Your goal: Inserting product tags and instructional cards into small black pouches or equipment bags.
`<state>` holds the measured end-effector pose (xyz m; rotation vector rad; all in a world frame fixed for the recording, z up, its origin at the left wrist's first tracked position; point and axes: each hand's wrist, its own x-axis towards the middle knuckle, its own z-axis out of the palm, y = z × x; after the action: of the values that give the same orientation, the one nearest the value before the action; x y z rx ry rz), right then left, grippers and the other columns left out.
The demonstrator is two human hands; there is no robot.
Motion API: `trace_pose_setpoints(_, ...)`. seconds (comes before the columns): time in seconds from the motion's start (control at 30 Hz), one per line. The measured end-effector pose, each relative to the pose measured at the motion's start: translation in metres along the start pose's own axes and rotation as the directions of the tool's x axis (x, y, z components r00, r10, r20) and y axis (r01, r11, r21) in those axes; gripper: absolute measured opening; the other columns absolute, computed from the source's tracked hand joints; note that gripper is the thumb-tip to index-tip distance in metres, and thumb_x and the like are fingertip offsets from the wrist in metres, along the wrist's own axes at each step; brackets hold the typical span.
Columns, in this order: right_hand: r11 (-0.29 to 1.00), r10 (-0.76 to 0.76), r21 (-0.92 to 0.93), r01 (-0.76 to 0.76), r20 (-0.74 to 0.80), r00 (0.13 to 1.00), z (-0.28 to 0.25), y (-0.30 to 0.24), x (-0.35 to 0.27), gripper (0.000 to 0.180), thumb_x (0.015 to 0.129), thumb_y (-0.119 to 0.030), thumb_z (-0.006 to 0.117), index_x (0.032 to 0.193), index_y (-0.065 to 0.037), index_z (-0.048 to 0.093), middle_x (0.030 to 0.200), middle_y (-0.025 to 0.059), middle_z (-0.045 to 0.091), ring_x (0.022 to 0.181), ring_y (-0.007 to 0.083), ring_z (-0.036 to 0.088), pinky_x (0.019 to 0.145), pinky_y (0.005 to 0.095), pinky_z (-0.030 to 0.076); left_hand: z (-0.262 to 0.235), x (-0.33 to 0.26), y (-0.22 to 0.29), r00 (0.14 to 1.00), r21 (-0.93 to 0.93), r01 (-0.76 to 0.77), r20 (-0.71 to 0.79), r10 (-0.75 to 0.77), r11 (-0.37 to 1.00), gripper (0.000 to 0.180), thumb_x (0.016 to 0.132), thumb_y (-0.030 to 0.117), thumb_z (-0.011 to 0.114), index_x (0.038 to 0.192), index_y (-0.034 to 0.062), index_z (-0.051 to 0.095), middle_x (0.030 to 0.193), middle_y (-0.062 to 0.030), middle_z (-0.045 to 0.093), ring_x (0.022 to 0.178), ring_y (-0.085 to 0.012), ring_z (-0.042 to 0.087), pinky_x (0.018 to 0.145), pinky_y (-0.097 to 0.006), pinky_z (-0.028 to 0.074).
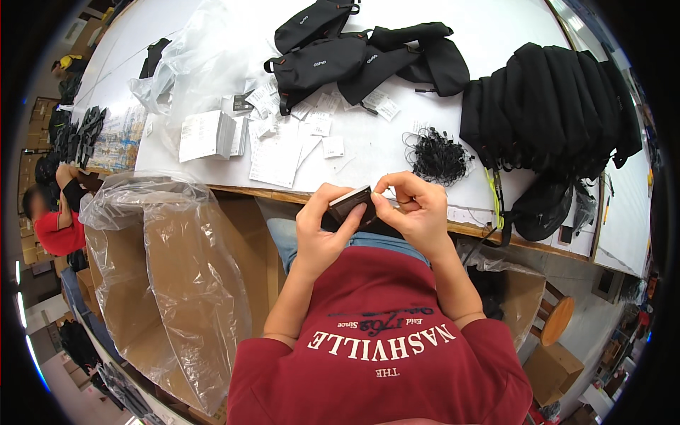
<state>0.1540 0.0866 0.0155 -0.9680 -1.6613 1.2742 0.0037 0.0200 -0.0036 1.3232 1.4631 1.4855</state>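
Hands: left hand [322, 223] clamps the dark card stack [348, 202] before the table's [510, 25] near edge; right hand's [418, 212] thumb and forefinger curl to its corner, grip uncertain | Advice: hold stack square, part cards singly | Surface: black pouches [319, 67] toward far edge, cord bundle [437, 154] nearer | Room: plastic-lined carton [265, 262], co-worker [53, 230] leftward

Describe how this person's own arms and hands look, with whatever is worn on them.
The left hand and right hand are bare, with no gloves, and no watch or bracelet shows at either wrist. The forearms are uncovered below the short, plain dark-red sleeves of a shirt with white and dark lettering.
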Motion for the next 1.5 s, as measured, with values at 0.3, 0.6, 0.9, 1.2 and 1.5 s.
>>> trace_pose_setpoints(0.3, 0.997, -0.036, -0.075, 0.034, -0.020, 0.999, 0.003, 0.002, -0.005, 0.010, 0.076, -0.005, 0.071, 0.083, -0.003, 0.064, 0.052, -0.0082, 0.028, 0.046, 0.0008, 0.021, 0.044, 0.0220, 0.014, 0.000, 0.000, -0.005, 0.974, 0.086, -0.202, -0.084, 0.210, 0.976, 0.024, 0.071, -0.007, 0.072, 0.092, 0.0025, 0.065, 0.080, -0.0059, 0.061, 0.061, -0.0111, 0.054, 0.056, -0.022, 0.043)
trace_pose_setpoints(0.6, 0.990, -0.067, -0.125, 0.062, -0.036, 0.997, -0.002, 0.007, -0.013, 0.010, 0.080, -0.007, 0.070, 0.086, -0.003, 0.064, 0.053, -0.0049, 0.035, 0.047, 0.0018, 0.028, 0.042, 0.0221, 0.022, 0.002, 0.000, -0.004, 0.990, 0.094, -0.139, -0.009, 0.141, 0.986, 0.021, 0.073, -0.009, 0.071, 0.091, 0.0001, 0.066, 0.085, -0.0063, 0.062, 0.075, -0.0102, 0.058, 0.066, -0.022, 0.045)
trace_pose_setpoints(0.9, 0.998, 0.032, -0.056, -0.031, 0.015, 0.999, -0.001, 0.010, -0.009, 0.010, 0.082, -0.004, 0.067, 0.091, -0.004, 0.061, 0.052, -0.0052, 0.030, 0.048, 0.0031, 0.026, 0.044, 0.0231, 0.021, 0.001, -0.005, -0.011, 0.984, 0.060, -0.179, -0.016, 0.180, 0.982, 0.016, 0.077, -0.002, 0.070, 0.092, 0.0010, 0.068, 0.081, -0.0063, 0.062, 0.064, -0.0105, 0.054, 0.057, -0.022, 0.043)
trace_pose_setpoints(1.2, 0.991, 0.120, 0.033, -0.131, 0.227, 0.966, -0.003, 0.020, -0.016, 0.009, 0.084, -0.004, 0.066, 0.091, -0.003, 0.060, 0.053, -0.0053, 0.033, 0.050, 0.0034, 0.026, 0.046, 0.0229, 0.021, -0.006, -0.009, -0.028, 0.913, -0.459, 0.397, 0.289, -0.289, 0.795, 0.014, 0.096, 0.011, 0.053, 0.097, 0.0004, 0.062, 0.084, -0.0011, 0.061, 0.077, -0.0053, 0.054, 0.068, -0.019, 0.043)
trace_pose_setpoints(1.5, 0.870, 0.246, 0.336, -0.360, 0.337, 0.909, -0.004, 0.026, -0.013, 0.013, 0.092, -0.016, 0.061, 0.091, -0.003, 0.059, 0.060, -0.0042, 0.047, 0.053, 0.0029, 0.039, 0.048, 0.0206, 0.031, -0.002, -0.007, -0.029, 0.928, -0.455, 0.363, 0.253, -0.273, 0.813, 0.010, 0.093, 0.013, 0.059, 0.095, 0.0037, 0.058, 0.078, 0.0025, 0.056, 0.068, -0.0022, 0.049, 0.059, -0.016, 0.038)
